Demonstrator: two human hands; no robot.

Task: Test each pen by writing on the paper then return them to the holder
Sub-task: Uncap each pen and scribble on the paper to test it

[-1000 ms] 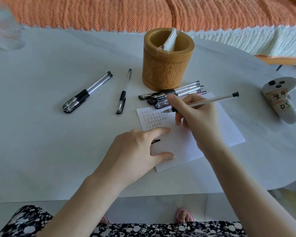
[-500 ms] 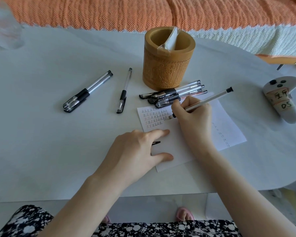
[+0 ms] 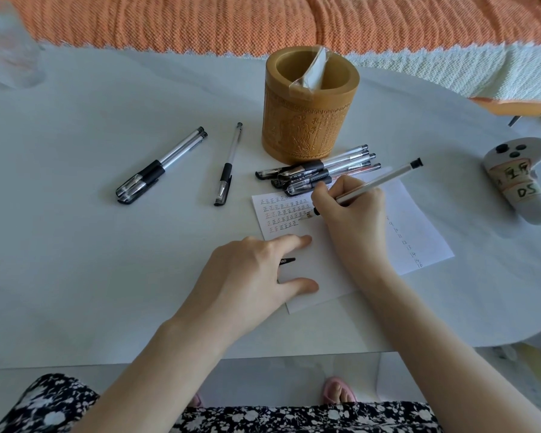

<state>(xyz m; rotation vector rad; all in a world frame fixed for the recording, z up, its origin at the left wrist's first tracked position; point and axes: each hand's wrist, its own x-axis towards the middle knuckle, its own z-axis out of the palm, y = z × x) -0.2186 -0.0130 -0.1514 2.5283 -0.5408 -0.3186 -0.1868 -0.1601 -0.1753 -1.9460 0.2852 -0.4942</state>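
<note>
My right hand [image 3: 353, 217] grips an uncapped clear pen [image 3: 384, 180], its tip resting on the white paper [image 3: 419, 226] beside several rows of small written marks. My left hand [image 3: 250, 276] lies flat on the paper's near left corner, with a black pen cap [image 3: 287, 260] under its fingers. A carved bamboo holder [image 3: 306, 120] stands behind the paper with a bit of clear plastic in it. Several capped pens [image 3: 319, 173] lie bunched in front of the holder. One single pen [image 3: 228, 165] and a pair of pens [image 3: 161, 165] lie further left.
A white game controller with taped labels [image 3: 519, 179] lies at the table's right edge. A clear glass [image 3: 10, 57] stands at the far left. An orange blanket [image 3: 263, 20] covers the seat behind the table. The table's near edge [image 3: 169, 360] runs above my lap.
My right hand has come down from above the pen bunch onto the paper, and the pen tip now touches the sheet by the written rows. My left hand has stayed put.
</note>
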